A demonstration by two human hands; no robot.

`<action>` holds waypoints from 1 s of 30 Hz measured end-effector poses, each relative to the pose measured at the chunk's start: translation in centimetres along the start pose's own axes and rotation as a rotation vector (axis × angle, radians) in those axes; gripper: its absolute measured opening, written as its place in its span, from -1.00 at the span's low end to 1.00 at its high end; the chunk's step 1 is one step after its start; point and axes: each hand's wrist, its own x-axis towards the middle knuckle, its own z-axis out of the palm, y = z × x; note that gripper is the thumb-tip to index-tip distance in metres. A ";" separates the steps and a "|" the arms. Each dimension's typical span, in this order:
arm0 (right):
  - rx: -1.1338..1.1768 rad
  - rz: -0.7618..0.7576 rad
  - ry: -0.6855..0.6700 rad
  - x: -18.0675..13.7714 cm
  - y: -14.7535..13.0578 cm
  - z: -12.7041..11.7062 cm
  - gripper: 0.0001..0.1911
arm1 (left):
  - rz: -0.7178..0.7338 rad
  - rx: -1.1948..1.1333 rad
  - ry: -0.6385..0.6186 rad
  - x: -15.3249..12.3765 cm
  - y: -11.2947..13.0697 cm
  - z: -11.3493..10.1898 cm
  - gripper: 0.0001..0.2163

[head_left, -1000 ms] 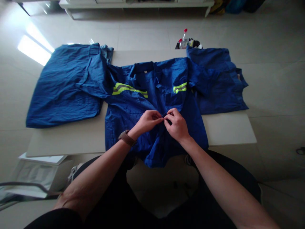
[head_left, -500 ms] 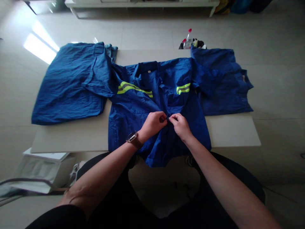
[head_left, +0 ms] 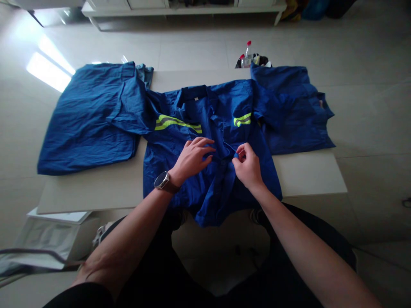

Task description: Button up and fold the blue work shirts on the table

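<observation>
The left hand [head_left: 194, 157] spreads its fingers over the blue jacket [head_left: 221, 128] — partly hiding it. The right hand [head_left: 248, 166] pinches its cloth (exact fold unclear).

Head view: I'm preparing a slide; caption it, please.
Right hand pinching a blue striped jacket, left hand open over it.

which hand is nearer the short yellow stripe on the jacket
Right. The right hand pinches the jacket below the short yellow stripe; the left hand is open, farther off, below and left of that stripe.
</observation>
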 end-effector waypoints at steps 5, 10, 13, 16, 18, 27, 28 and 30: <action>-0.258 -0.085 -0.114 0.3 0.8 -0.5 -0.82 | -0.065 0.149 -0.113 0.0 -0.9 0.3 -0.67; -0.371 -0.156 -0.119 0.2 1.6 0.0 -0.72 | -0.185 0.141 -0.088 -0.1 -2.1 1.0 -0.72; -0.392 -0.147 -0.148 0.1 1.7 0.2 -0.74 | -0.205 0.162 -0.121 -0.5 -2.6 1.4 -0.67; -0.436 -0.114 -0.190 0.1 1.8 0.4 -0.82 | -0.197 0.199 -0.172 -0.8 -2.7 1.9 -0.58; -0.466 -0.101 -0.216 0.2 1.8 0.4 -0.84 | -0.226 0.222 -0.186 -0.7 -2.5 2.2 -0.54; -0.427 -0.149 -0.220 0.1 2.5 0.7 -0.84 | -0.320 0.306 -0.203 0.2 -2.1 2.4 -0.74; -0.424 -0.151 -0.229 0.2 2.6 0.7 -0.82 | -0.315 0.298 -0.198 0.2 -2.2 2.5 -0.76; -0.420 -0.149 -0.236 0.2 2.5 0.7 -0.78 | -0.317 0.283 -0.184 0.2 -2.5 2.7 -0.77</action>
